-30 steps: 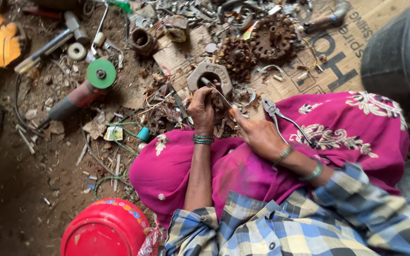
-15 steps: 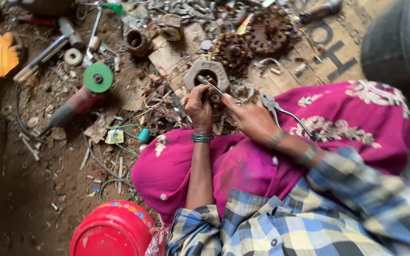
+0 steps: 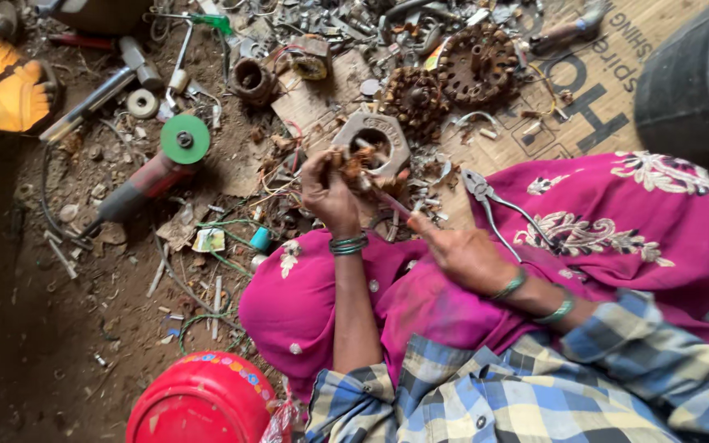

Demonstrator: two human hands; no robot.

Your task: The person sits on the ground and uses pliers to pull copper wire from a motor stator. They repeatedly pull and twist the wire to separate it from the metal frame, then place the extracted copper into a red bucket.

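Note:
My left hand [image 3: 327, 190] grips a small rusty motor part with copper wire [image 3: 349, 164], held up just in front of a grey metal housing [image 3: 373, 138] on the ground. My right hand [image 3: 463, 253] is shut on a slim tool with a reddish handle [image 3: 393, 205], whose tip reaches into the part. Green bangles sit on both wrists. Both forearms rest over my lap in magenta embroidered cloth [image 3: 617, 213]. A pair of pliers [image 3: 494, 201] lies on the cloth just beyond my right hand.
An angle grinder with a green disc [image 3: 162, 160] lies to the left on the dirt. Rusty gear-like rotors [image 3: 476, 64] and scrap metal cover cardboard [image 3: 609, 98] ahead. A red plastic container [image 3: 203, 402] stands near my left knee; a black tub [image 3: 695, 82] is at right.
The view has shifted slightly. My right hand has drawn back toward me along the lap, with the tool still pointed into the part in my left hand.

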